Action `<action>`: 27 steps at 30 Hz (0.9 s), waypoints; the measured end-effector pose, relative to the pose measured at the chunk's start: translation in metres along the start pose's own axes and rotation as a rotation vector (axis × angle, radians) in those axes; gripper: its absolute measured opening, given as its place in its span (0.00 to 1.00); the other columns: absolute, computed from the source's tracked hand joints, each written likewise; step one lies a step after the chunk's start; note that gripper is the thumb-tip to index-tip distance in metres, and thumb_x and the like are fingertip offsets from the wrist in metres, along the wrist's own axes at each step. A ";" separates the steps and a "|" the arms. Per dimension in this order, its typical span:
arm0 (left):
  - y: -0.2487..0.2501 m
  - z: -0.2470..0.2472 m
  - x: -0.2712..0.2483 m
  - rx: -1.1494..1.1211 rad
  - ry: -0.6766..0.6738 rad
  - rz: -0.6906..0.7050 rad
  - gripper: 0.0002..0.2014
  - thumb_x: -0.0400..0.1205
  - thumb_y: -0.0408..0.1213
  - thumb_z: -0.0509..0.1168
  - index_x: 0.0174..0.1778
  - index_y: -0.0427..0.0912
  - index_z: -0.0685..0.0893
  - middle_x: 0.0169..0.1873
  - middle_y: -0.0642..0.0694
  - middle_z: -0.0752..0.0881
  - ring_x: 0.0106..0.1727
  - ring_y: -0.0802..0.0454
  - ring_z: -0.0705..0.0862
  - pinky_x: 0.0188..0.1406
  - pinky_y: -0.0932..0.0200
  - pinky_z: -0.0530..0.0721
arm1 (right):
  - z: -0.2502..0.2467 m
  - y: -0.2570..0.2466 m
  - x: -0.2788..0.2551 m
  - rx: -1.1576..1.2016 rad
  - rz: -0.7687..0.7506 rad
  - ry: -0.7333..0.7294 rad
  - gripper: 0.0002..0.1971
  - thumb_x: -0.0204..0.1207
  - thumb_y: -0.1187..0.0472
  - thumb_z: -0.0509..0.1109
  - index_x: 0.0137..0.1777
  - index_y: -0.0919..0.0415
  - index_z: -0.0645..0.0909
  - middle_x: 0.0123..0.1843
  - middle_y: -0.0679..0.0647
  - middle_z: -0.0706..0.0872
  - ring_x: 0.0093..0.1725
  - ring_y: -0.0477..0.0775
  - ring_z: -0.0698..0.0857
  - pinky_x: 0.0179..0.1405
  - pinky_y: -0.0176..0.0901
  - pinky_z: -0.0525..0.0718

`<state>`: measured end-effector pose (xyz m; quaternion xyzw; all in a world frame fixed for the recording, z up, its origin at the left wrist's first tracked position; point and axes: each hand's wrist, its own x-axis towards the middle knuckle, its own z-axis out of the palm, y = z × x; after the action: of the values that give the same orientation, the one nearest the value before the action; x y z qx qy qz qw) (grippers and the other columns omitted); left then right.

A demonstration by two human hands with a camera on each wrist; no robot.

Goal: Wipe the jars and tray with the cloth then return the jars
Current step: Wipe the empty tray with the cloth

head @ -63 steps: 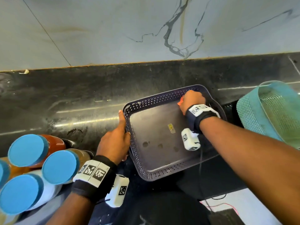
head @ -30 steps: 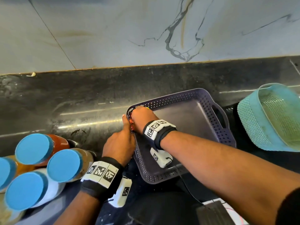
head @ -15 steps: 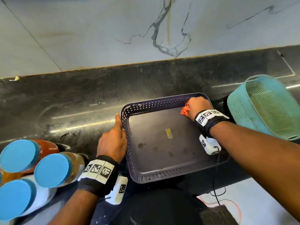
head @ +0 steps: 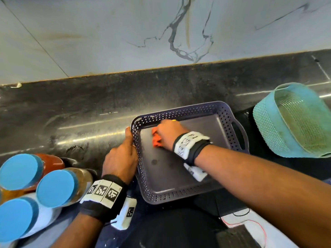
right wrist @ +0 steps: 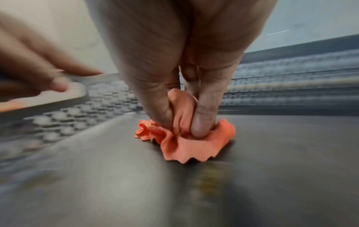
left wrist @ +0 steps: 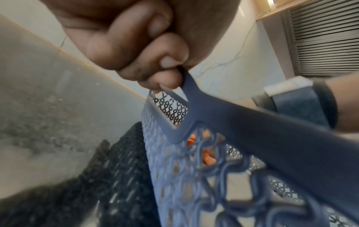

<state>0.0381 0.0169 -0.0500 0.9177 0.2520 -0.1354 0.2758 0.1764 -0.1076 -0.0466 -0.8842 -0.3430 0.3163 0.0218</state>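
Tray [head: 172,179]: dark blue-grey plastic, lattice sides, a cut-out handle at each end; it sat on the black desk [head: 89,108] near the front edge, its floor bare apart from the cloth and a few dark round marks.

Cloth [head: 156,139]: orange, crumpled into a small wad; it lay on the tray floor toward the far left corner, pressed down under the right hand.

Right hand [head: 169,134]: inside the tray, back upward. In the right wrist view its fingers [right wrist: 202,122] were curled and clamped on the cloth [right wrist: 186,144], folds bunched up between them, the lower edge flat on the tray floor [right wrist: 97,176].

Left hand [head: 121,160]: at the left end of the tray, thumb along the rim. In the left wrist view its fingers [left wrist: 155,73] were curled tight and clamped on the handle bar of the tray [left wrist: 242,122]; orange cloth showed through the lattice.

Jars [head: 53,187]: four seen, all with round blue lids, standing bunched together on the desk at the lower left, well outside the tray and just left of the left wrist. Contents were red-brown, amber and white; the fourth was cut off by the frame edge.

Basket [head: 268,126]: teal mesh, tipped on its side on the desk just right of the tray.

Wall [head: 125,33]: pale marble with dark veins, behind the desk.
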 end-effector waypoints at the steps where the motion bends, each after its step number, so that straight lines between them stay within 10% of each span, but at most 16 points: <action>1: -0.002 -0.001 0.001 0.004 0.002 0.002 0.29 0.92 0.45 0.50 0.89 0.56 0.49 0.57 0.31 0.90 0.56 0.29 0.88 0.48 0.44 0.79 | -0.008 0.021 -0.003 -0.042 0.086 0.019 0.05 0.72 0.61 0.71 0.45 0.56 0.88 0.40 0.54 0.87 0.48 0.64 0.90 0.40 0.41 0.81; 8: -0.001 -0.002 0.004 -0.006 -0.009 0.016 0.30 0.92 0.44 0.50 0.90 0.57 0.48 0.57 0.30 0.90 0.56 0.30 0.88 0.52 0.44 0.81 | -0.029 0.120 -0.026 -0.057 0.497 0.174 0.11 0.79 0.58 0.71 0.55 0.63 0.89 0.57 0.65 0.89 0.59 0.68 0.87 0.51 0.49 0.83; 17: 0.000 -0.009 0.008 0.022 -0.073 0.055 0.31 0.92 0.46 0.51 0.90 0.59 0.44 0.57 0.30 0.90 0.58 0.30 0.88 0.53 0.42 0.82 | -0.008 -0.010 0.016 -0.131 -0.137 0.114 0.13 0.83 0.53 0.68 0.59 0.59 0.88 0.58 0.60 0.87 0.60 0.62 0.86 0.54 0.47 0.80; 27: 0.008 -0.001 0.018 0.099 -0.067 0.051 0.32 0.92 0.46 0.50 0.89 0.50 0.41 0.48 0.30 0.89 0.48 0.31 0.88 0.44 0.44 0.80 | -0.005 -0.010 0.031 -0.285 -0.272 0.067 0.16 0.80 0.52 0.70 0.63 0.60 0.87 0.62 0.63 0.80 0.60 0.66 0.83 0.61 0.53 0.81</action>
<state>0.0573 0.0183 -0.0528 0.9313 0.2120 -0.1711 0.2416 0.1904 -0.0798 -0.0564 -0.8339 -0.4998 0.2289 -0.0496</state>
